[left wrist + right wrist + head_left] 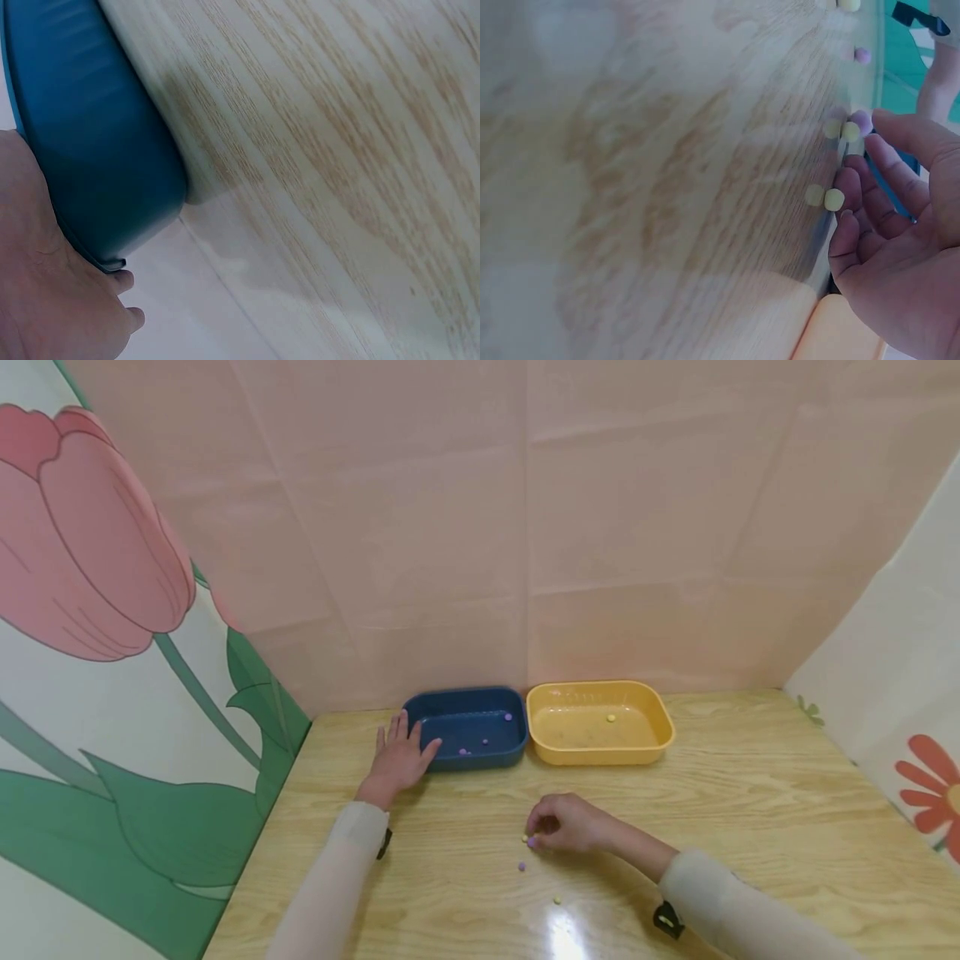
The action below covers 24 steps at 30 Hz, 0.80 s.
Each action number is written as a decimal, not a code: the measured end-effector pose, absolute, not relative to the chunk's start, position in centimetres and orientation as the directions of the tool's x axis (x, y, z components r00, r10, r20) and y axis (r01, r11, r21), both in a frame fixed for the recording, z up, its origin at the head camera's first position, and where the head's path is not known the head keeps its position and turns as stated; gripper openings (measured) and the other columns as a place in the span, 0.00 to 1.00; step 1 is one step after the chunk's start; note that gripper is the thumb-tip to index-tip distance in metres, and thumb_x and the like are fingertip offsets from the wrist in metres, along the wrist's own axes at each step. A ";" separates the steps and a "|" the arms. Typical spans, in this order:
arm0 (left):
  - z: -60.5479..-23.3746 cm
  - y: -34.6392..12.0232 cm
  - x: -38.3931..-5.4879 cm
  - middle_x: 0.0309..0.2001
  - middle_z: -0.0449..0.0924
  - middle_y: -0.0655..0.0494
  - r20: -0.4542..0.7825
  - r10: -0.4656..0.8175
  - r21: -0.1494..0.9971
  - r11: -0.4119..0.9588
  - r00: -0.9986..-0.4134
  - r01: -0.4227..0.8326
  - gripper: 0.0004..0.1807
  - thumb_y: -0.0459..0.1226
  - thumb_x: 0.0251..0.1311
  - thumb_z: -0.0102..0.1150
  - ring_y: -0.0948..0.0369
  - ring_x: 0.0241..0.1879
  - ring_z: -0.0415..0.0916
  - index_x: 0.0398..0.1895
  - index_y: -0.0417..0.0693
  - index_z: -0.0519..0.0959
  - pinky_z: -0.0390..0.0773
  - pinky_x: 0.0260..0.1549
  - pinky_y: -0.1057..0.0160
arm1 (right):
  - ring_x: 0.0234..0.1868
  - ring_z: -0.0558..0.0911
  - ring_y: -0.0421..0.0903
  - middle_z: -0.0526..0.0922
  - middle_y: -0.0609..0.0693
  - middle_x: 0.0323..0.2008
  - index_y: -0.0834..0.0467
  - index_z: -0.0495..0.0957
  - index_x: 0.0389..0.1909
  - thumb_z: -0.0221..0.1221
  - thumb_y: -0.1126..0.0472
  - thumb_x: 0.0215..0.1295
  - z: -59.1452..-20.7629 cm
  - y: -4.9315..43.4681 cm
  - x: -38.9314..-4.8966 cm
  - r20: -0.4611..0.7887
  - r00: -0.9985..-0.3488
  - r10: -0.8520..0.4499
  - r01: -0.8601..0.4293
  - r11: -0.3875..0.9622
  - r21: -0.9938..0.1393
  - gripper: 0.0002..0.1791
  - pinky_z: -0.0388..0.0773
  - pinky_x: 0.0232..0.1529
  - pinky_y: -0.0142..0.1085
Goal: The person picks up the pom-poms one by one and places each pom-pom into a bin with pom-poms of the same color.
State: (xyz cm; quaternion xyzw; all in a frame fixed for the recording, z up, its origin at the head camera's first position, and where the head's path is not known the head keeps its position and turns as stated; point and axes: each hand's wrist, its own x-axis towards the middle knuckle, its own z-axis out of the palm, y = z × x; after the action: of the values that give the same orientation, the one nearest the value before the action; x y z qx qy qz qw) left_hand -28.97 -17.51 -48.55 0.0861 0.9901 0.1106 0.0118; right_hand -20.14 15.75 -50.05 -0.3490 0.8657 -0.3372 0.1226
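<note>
My left hand rests on the left end of the blue tray, fingers spread over the rim; the left wrist view shows the tray's outer wall beside it. Over the table, my right hand bends its thumb and index finger together at a small purple ball, seemingly pinching it. A yellow ball lies right against that one. Near the curled lower fingers in the right wrist view is another yellow ball, which the hand hides in the head view.
Closer to me lie a loose purple ball and a yellow ball. Several purple balls are inside the blue tray. Touching its right side, the yellow tray contains a yellow ball. A pink sheet hangs behind both.
</note>
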 end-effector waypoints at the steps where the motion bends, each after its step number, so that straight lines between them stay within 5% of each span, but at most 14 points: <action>1: -48.5 -17.5 -29.0 0.81 0.35 0.37 -0.006 0.173 0.221 0.961 -0.985 0.167 0.42 0.62 0.77 0.28 0.43 0.80 0.32 0.80 0.40 0.55 0.34 0.75 0.39 | 0.36 0.77 0.38 0.81 0.43 0.33 0.53 0.85 0.35 0.70 0.58 0.63 -50.1 15.7 -20.1 0.022 -0.726 -0.687 -0.522 0.531 -0.667 0.04 0.74 0.39 0.31; 24: -48.8 -17.6 -29.1 0.81 0.34 0.37 -0.014 0.177 0.213 0.962 -0.984 0.170 0.43 0.62 0.77 0.28 0.44 0.80 0.28 0.80 0.40 0.54 0.33 0.75 0.38 | 0.33 0.76 0.34 0.79 0.38 0.30 0.52 0.83 0.31 0.68 0.65 0.60 -50.2 15.1 -20.1 -0.005 -0.746 -0.665 -0.494 0.559 -0.666 0.05 0.75 0.36 0.29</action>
State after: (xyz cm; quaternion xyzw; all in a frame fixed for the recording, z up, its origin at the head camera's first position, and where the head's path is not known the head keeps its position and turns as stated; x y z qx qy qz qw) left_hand -29.15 -17.56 -48.83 0.0877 0.9903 0.1062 0.0164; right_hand -20.06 15.07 -50.18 -0.3319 0.8735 -0.3320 0.1289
